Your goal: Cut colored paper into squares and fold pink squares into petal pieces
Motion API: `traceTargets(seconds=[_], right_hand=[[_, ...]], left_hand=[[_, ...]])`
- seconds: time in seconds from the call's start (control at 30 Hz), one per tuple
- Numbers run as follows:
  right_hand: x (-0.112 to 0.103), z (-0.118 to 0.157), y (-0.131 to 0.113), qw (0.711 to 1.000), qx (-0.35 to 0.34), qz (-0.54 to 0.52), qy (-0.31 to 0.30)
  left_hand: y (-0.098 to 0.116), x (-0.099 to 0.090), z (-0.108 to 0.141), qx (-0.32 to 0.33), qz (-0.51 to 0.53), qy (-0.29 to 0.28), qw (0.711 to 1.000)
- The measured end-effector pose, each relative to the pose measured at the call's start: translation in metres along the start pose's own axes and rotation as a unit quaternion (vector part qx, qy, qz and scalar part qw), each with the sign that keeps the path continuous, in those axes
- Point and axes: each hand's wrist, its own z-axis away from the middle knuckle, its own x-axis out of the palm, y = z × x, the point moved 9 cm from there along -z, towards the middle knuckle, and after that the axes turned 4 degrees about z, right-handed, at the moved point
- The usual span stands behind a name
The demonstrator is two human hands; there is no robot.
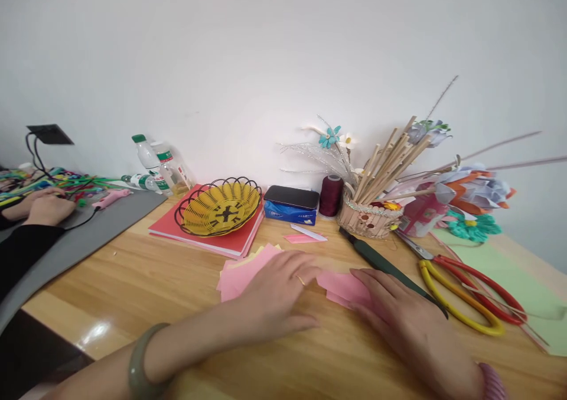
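My right hand [403, 314] has its fingers on a folded piece of pink paper [345, 286], gripping its right side near the tabletop. To the left, my left hand [281, 293] is stretched out with the thumb apart from the fingers, nothing visible in it. Its fingertips come close to the left edge of the folded paper; whether they touch is unclear. Partly hidden behind this hand lies a fanned stack of pink and yellow paper [241, 276]. Beyond the hands are two small folded strips, one pink [303, 238] and one whitish [310, 232].
Scissors [465, 299] and a dark green sheathed tool [390, 264] lie right. Behind stand a yellow basket [221, 211], a phone [291, 197] on a blue tissue pack [290, 212], a thread spool [331, 196] and a stick-filled pot [370, 218]. Another person's hands [48, 205] are far left.
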Motion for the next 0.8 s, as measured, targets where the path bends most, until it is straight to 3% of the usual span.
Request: traceTargets(seconds=[0.1, 0.23, 0.3, 0.47, 0.53, 0.63, 0.8], right_hand=[[-0.001, 0.001, -0.002, 1.0, -0.002, -0.003, 0.005], [-0.01, 0.021, -0.005, 1.0, 0.007, 0.014, 0.016], [-0.013, 0.034, -0.01, 0.999, -0.008, 0.035, 0.014], [0.005, 0.033, -0.009, 0.998, -0.035, 0.024, -0.047], [0.009, 0.023, -0.001, 0.999, -0.024, -0.002, -0.033], [0.004, 0.018, 0.001, 1.0, -0.006, -0.005, -0.008], [-0.018, 0.031, -0.036, 0.996, -0.083, -0.018, 0.004]], left_hand=[[0.01, 0.027, -0.015, 0.037, -0.059, -0.013, 0.998], [0.011, 0.059, -0.013, 0.12, -0.173, -0.05, 0.976], [0.009, 0.057, -0.008, 0.138, -0.19, -0.027, 0.972], [0.026, 0.021, 0.007, 0.188, -0.176, 0.115, 0.959], [0.04, 0.021, 0.012, 0.222, -0.183, 0.108, 0.951], [0.05, 0.036, 0.016, 0.233, -0.218, 0.055, 0.946], [0.054, 0.048, 0.016, 0.216, -0.236, 0.045, 0.946]])
